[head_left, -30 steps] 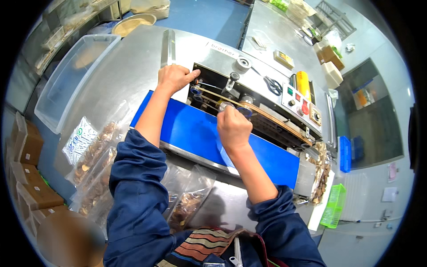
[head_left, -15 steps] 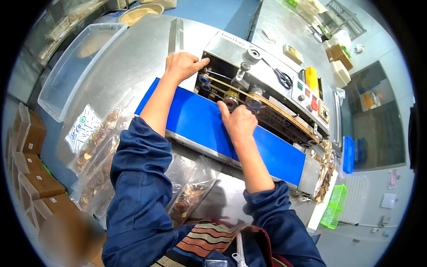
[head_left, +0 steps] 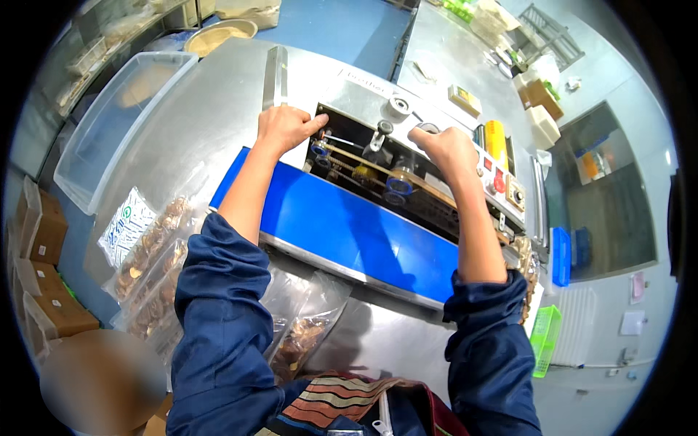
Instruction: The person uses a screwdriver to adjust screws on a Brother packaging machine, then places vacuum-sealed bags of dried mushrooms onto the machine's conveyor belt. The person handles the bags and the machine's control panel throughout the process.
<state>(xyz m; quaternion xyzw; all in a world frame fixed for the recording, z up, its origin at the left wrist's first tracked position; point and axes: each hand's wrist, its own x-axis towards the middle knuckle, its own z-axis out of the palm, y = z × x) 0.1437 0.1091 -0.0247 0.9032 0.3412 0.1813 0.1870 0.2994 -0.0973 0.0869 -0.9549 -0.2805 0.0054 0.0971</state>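
A metal bag-sealing machine (head_left: 356,94) stands tilted across the table, its front open on drive belts, rollers and wheels (head_left: 398,187). A blue conveyor belt (head_left: 342,218) runs along its near side. My left hand (head_left: 285,129) is closed around the housing's left end, thumb laid along the edge. Over the machine's top, my right hand (head_left: 452,154) is closed on black-handled scissors (head_left: 427,128). The back of that hand covers most of the scissors and its fingertips. Right beside it are a red button (head_left: 499,181) and other controls.
Clear bags of dried brown pieces (head_left: 302,338) lie on the steel table (head_left: 236,109) before the machine. A clear plastic bin (head_left: 102,138) stands at the left, with cardboard boxes (head_left: 62,298) below. At the right are a yellow roll (head_left: 495,142) and a green basket (head_left: 545,340).
My right hand has left the wheels inside the machine and moved right and away from me onto the scissors on top. My left hand keeps its hold. The view has shifted slightly.
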